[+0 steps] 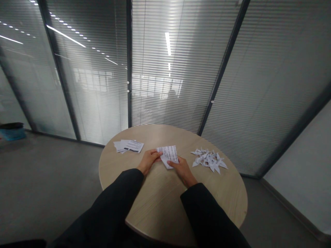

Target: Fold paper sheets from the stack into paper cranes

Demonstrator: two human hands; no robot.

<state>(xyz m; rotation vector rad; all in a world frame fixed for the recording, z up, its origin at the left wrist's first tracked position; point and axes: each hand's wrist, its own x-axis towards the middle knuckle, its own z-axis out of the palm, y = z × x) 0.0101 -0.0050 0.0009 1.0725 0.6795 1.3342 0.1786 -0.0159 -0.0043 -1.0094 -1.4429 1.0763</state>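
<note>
Between my hands is a partly folded sheet of paper [169,154], printed with lines of text on the side facing me. My left hand [150,159] pinches its left edge, thumb on top. At the lower right edge, my right hand [183,168] grips it with the thumb pressed on the printed face. The fingers behind the paper are hidden. To the right lies a heap of folded white paper cranes [209,160], apart from my right hand. Several flat printed sheets [130,146] lie loosely stacked on the left.
A round wooden table [160,206] carries all of this. Glass partitions with blinds [170,113] stand right behind its far edge. A blue bin [12,131] with a dark top sits on the grey floor at far left. A white wall [305,172] rises on the right.
</note>
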